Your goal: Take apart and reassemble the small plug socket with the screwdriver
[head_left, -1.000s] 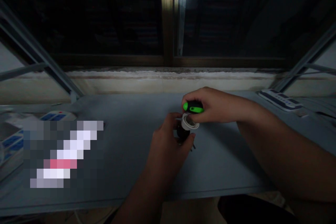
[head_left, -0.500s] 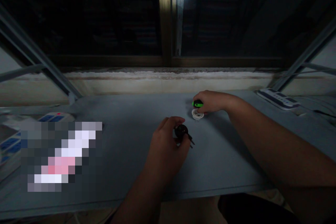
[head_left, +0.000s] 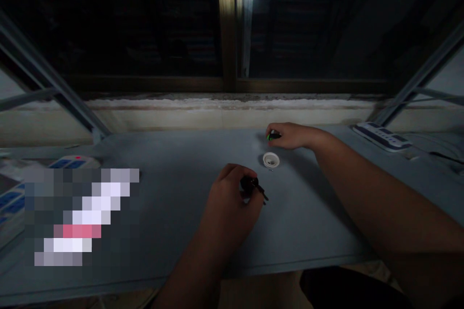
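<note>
My left hand [head_left: 235,190] is closed around a dark round part [head_left: 248,183] with thin dark prongs sticking out toward the right. Farther back, my right hand [head_left: 286,135] grips a green-and-black tool handle [head_left: 274,136] just over the table; its working end cannot be made out. Between the two hands a small white round cup [head_left: 271,160] rests on the table, touched by neither. Tiny bits that look like metal show inside it, and one more tiny piece [head_left: 271,170] lies at its near side.
The grey-blue table [head_left: 174,222] runs back to a ledge under a dark window. White-and-blue power strips [head_left: 74,162] lie at the left, beside a blurred-out patch [head_left: 90,217]. Another power strip [head_left: 381,136] sits at the back right near a grey metal frame [head_left: 424,63].
My right hand has lifted the green-and-black tool back and away from the white cup, whose inside now shows. My left hand still holds the dark part, turned slightly.
</note>
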The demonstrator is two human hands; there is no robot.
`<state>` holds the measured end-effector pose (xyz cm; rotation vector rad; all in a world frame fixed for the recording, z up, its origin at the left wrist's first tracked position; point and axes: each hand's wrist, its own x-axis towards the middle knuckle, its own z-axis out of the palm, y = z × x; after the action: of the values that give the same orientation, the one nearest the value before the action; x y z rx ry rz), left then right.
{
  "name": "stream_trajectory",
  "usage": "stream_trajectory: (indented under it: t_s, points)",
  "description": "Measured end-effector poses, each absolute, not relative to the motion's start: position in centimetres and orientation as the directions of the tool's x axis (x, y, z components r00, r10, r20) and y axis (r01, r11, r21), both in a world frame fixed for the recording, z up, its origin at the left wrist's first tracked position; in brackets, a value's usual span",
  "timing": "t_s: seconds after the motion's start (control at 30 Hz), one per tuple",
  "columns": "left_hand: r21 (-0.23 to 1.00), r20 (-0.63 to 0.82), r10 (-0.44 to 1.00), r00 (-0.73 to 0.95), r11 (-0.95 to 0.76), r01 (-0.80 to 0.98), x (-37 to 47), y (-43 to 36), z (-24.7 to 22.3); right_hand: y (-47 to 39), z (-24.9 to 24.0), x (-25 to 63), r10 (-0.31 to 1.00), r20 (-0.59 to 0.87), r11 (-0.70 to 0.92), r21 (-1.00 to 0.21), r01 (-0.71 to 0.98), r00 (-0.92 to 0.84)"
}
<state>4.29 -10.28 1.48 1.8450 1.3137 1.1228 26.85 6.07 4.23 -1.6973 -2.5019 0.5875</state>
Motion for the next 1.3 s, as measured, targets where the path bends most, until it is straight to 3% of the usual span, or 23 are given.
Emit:
stream_trajectory:
  t_s: [0.17, 0.4, 0.63, 0.73, 0.83, 0.93, 1.3]
  points:
    - [0.838, 0.282, 0.949, 0.143, -0.316, 0.446, 4.3, -10.1, 1.4, 7.3, 2.3, 27.6, 0.916, -0.238, 0.23, -0.345, 0.91, -0.322]
    - [0.824, 0.266, 0.953, 0.148, -0.304, 0.479, 4.2, -10.1, 1.4, 8.2, 1.2, 28.0, 0.941, -0.148, 0.255, -0.282, 0.925, -0.305]
    - [0.82, 0.24, 0.961, 0.139, -0.277, 0.501, 4.0, -9.9, 0.5, 6.9, 2.5, 28.7, 0.956, -0.014, 0.273, -0.317, 0.909, -0.292]
    - [0.83, 0.231, 0.962, 0.143, -0.272, 0.487, 4.0, -9.8, 0.2, 4.4, 4.1, 28.2, 0.939, 0.121, 0.344, -0.382, 0.858, -0.322]
    - [0.84, 0.238, 0.962, 0.135, -0.274, 0.468, 4.0, -9.7, 0.0, 0.7, 4.5, 26.6, 0.866, 0.108, 0.472, -0.495, 0.729, -0.488]
    - [0.848, 0.263, 0.956, 0.131, -0.293, 0.441, 4.0, -9.7, 0.0, -2.6, 3.6, 25.0, 0.745, 0.176, 0.56, -0.689, 0.46, -0.643]
    - [0.881, 0.33, 0.935, 0.131, -0.355, 0.314, 4.0, -9.6, 0.4, -3.7, 0.4, 23.7, 0.784, 0.2, 0.409, -0.879, 0.246, -0.588]
